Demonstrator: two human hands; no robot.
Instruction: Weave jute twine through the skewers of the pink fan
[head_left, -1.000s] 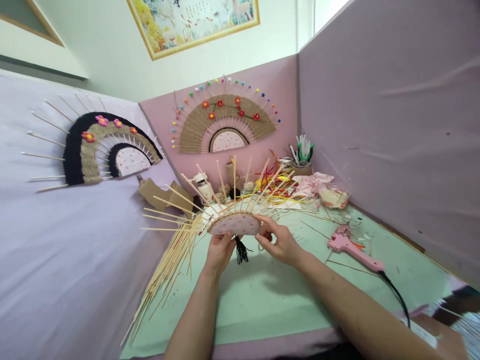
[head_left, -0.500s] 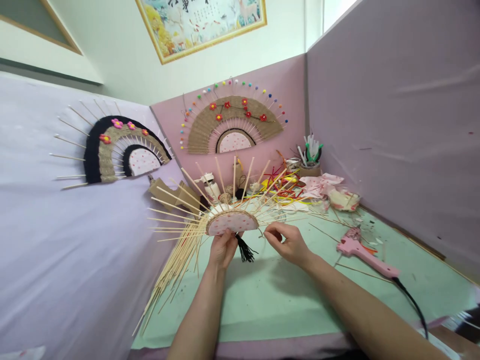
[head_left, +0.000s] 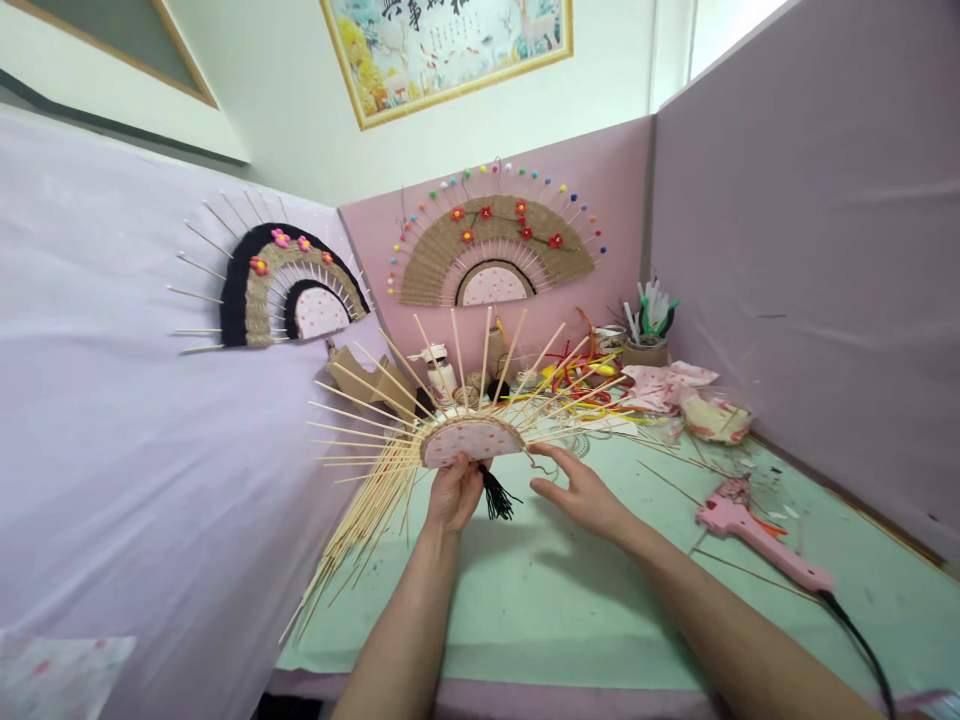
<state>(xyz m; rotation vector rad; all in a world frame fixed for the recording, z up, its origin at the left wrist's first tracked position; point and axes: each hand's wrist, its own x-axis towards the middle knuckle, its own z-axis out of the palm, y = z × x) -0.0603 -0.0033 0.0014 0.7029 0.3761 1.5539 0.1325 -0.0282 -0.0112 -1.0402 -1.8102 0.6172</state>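
Holds a half-round fan frame (head_left: 472, 443) above a green table (head_left: 525, 625), in the left hand (head_left: 456, 495).
Clamps the frame's lower edge beside a hanging black tassel (head_left: 498, 495). Has the right hand (head_left: 585, 493), thumb and forefinger parted, just beside the frame's right end and a loose twine (head_left: 541, 468); cannot tell if touching. Has pale sticks (head_left: 508, 356) radiating from the curved rim. Farther out, shows a stick bundle (head_left: 352, 530) at left, a pink glue gun (head_left: 766, 543) at right, coloured pipe cleaners (head_left: 577, 378) behind, a brown flowered fan (head_left: 496, 225) on the back wall.

Light: bright, whitest at upper right. Shadows: soft, on the bench (head_left: 510, 610) below the right hand (head_left: 583, 492). Edges appear stretched.
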